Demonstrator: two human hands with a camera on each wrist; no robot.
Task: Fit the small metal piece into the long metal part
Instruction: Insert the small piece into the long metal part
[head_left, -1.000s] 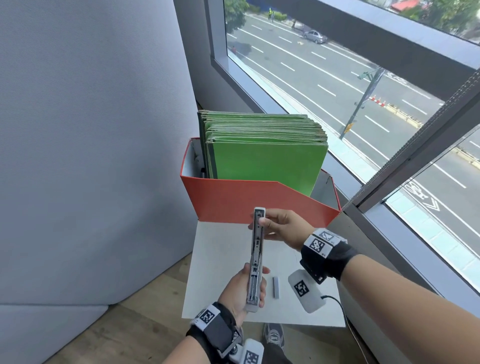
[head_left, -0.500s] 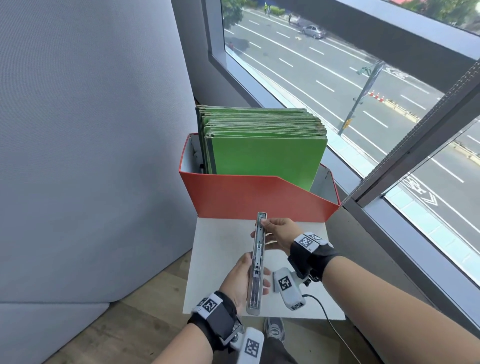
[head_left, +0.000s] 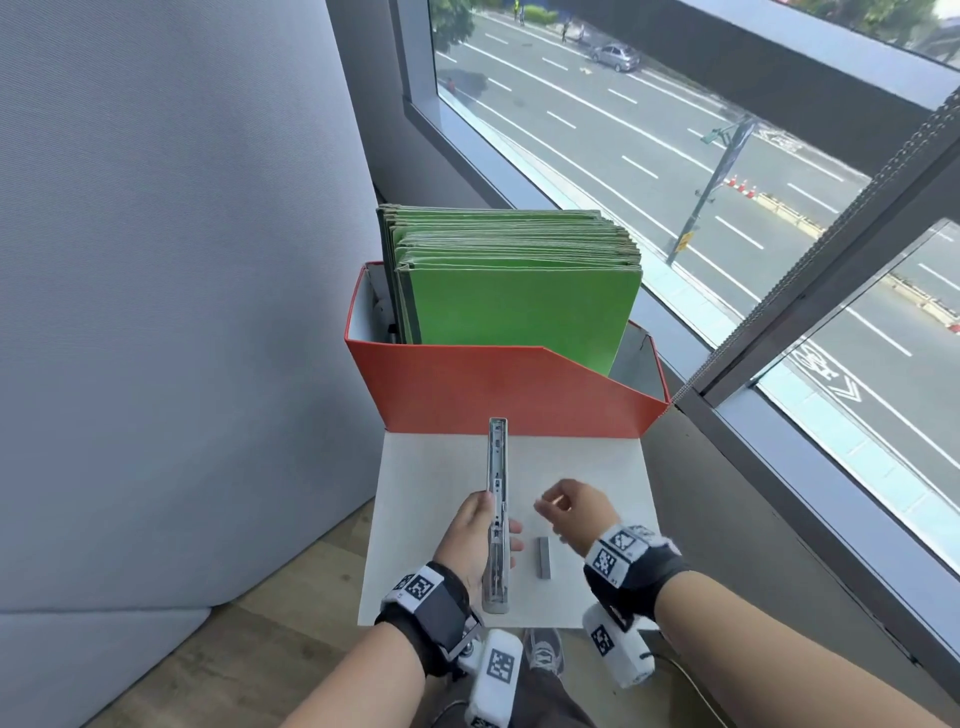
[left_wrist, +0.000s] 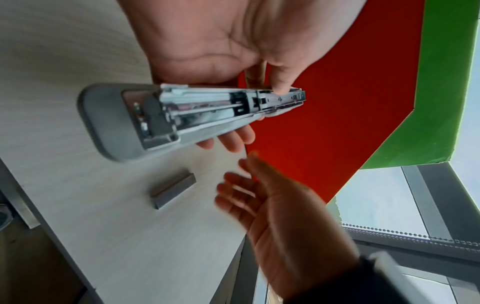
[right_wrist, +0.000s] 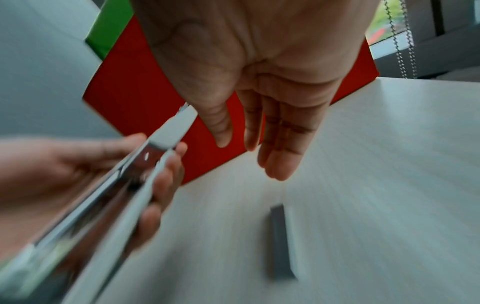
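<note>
Left hand (head_left: 470, 540) holds long metal part (head_left: 497, 512).

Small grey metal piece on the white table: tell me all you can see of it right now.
The small grey metal piece is a short, straight, matte bar, apparently a channel. It lies flat on the white table, untouched, between the long metal part gripped by the left hand and the empty right hand hovering over it.

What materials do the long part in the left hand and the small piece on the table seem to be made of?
Long part: bright polished metal, judging by its mirror-like reflections, with a matte grey end that looks like plastic. Small piece: dull grey metal, apparently unpolished. Table: pale, faintly lined surface, possibly laminate.
</note>
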